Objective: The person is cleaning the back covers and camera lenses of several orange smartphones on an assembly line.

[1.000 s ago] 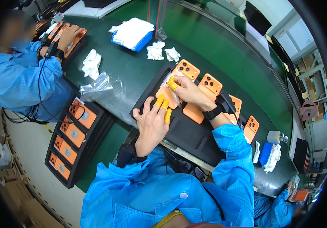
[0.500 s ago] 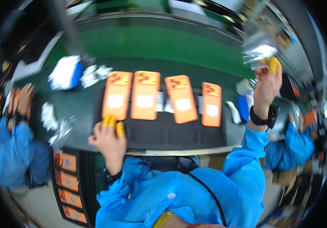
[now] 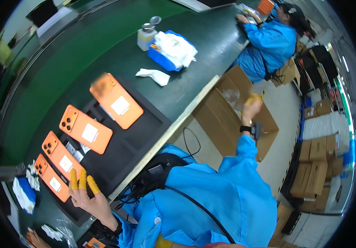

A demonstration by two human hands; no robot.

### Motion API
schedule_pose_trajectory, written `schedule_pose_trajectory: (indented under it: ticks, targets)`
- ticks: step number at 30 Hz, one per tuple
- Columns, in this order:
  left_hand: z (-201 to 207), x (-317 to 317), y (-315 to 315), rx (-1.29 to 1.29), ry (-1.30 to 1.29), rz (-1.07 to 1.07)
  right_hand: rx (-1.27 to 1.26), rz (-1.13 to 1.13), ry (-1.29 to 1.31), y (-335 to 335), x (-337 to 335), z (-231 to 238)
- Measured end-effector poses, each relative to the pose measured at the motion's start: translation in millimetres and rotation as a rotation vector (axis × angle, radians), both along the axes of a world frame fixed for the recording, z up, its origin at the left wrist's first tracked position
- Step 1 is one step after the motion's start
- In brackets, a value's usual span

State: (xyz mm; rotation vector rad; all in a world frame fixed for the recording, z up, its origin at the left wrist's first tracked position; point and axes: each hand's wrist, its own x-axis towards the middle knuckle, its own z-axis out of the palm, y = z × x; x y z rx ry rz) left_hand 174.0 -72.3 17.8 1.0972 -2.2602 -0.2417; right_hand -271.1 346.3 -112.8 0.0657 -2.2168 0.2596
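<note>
My left hand (image 3: 89, 198), with yellow finger cots, rests at the near edge of a black foam tray (image 3: 134, 151), its fingers stretched and apart. Its fingertips are beside the lower end of an orange phone (image 3: 58, 155) with a white label. Three similar orange phones, a narrow one (image 3: 52, 180), a middle one (image 3: 89, 131) and a far-right one (image 3: 120, 103), lie on the tray. My right hand (image 3: 251, 109) is over an open cardboard box (image 3: 215, 113), near crumpled clear plastic (image 3: 231, 97). Its fingers are blurred; whether they touch the plastic is unclear.
On the green bench (image 3: 211, 37) stand a pump bottle (image 3: 145, 37) and a blue bin (image 3: 161, 60) of white wipes, with a crumpled wipe (image 3: 154, 76) nearby. A co-worker in blue (image 3: 269, 41) is at the far right. Stacked cartons (image 3: 316, 173) stand along the right.
The view has swung right. My right hand has moved with the clear plastic bag from above the bench down to the cardboard box. My left hand stays by the tray.
</note>
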Motion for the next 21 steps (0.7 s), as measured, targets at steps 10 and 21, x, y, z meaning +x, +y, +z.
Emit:
schedule_pose_trajectory:
  ticks: [10,21]
  targets:
    - [16,-25,16,0.178,-0.123,-0.366,-0.263,-0.01,-0.482,-7,-16,-70]
    - [8,-22,23,0.106,-0.064,-0.388,0.174,-0.057,-0.754,160,-200,-279]
